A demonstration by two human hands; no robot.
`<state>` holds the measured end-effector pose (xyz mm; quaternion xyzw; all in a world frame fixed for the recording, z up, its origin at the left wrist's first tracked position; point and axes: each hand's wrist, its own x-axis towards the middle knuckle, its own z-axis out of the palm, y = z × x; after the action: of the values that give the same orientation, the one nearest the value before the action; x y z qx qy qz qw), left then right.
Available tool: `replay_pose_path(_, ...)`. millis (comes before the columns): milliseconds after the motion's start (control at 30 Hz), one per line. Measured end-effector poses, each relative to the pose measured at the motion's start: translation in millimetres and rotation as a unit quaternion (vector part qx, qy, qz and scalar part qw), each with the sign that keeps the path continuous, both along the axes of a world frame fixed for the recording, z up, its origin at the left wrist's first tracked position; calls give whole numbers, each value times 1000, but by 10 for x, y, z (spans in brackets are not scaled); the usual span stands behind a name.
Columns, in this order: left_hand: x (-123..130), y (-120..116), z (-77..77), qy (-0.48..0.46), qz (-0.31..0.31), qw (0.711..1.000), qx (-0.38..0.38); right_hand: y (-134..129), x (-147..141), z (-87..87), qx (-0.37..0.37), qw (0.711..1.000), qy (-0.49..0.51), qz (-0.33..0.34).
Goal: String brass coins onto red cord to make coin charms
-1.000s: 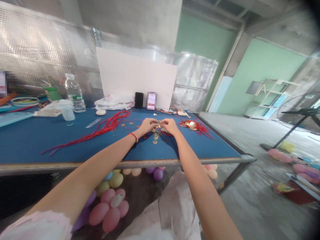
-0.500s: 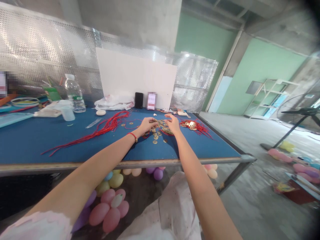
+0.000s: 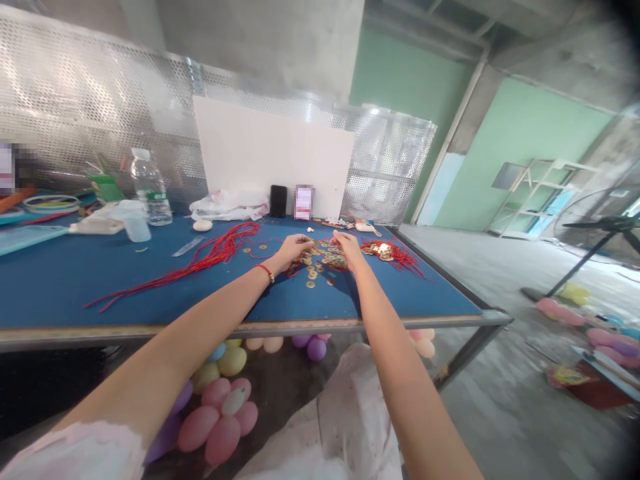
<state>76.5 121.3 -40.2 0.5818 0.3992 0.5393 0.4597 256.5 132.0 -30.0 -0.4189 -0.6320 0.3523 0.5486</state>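
Several brass-coloured coins (image 3: pixel 311 274) with holes lie loosely on the blue table top (image 3: pixel 180 300), between and below my hands. My left hand (image 3: pixel 295 251) is pinched at the left side of the pile, its fingertips on a coin and a red cord. Across from it, my right hand (image 3: pixel 349 249) has thumb and fingers pressed together on a thin red cord. A long bundle of red cords (image 3: pixel 220 249) stretches over the table on the left. To the right of my right hand lies a heap of coins (image 3: pixel 384 251) tied with red cords.
At the back stand a black case (image 3: pixel 279 201), a lit phone (image 3: pixel 303 202) and a white board (image 3: pixel 270 147). A water bottle (image 3: pixel 154 193) and a plastic cup (image 3: pixel 135 222) are on the left. Balloons (image 3: pixel 223 427) show below the table edge.
My right hand's fingers have closed from a spread pose into a pinch on the red cord. My left hand has stayed almost in place.
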Motion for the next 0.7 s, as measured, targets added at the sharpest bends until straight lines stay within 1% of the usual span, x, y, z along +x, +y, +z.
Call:
replay_pose_path(67, 0, 0, 1, -5, 5, 1000, -1, 43, 54, 26, -23, 996, 82, 4)
replay_pose_path(167, 4, -19, 21, -9, 15, 1000, -10, 112, 192, 43, -25, 984, 174, -12)
replay_pose_path(233, 4, -32, 39, -18, 20, 999, -23, 155, 304, 28, -9, 972, 230, -53)
replay_pose_path(300, -3, -38, 55, -41, 25, 998, -44, 191, 406, -9, 6, 954, 275, -117)
replay_pose_path(400, -27, -34, 72, -83, 45, 993, -78, 239, 506, -79, -21, 925, 286, -248)
replay_pose_path(467, -44, -28, 80, -103, 57, 989, -92, 271, 533, -119, -50, 908, 272, -315)
replay_pose_path(533, -53, -24, 85, -115, 62, 987, -95, 302, 536, -147, -63, 897, 262, -350)
replay_pose_path(700, -49, -12, 82, -131, 58, 985, -94, 333, 507, -169, -58, 884, 245, -394)
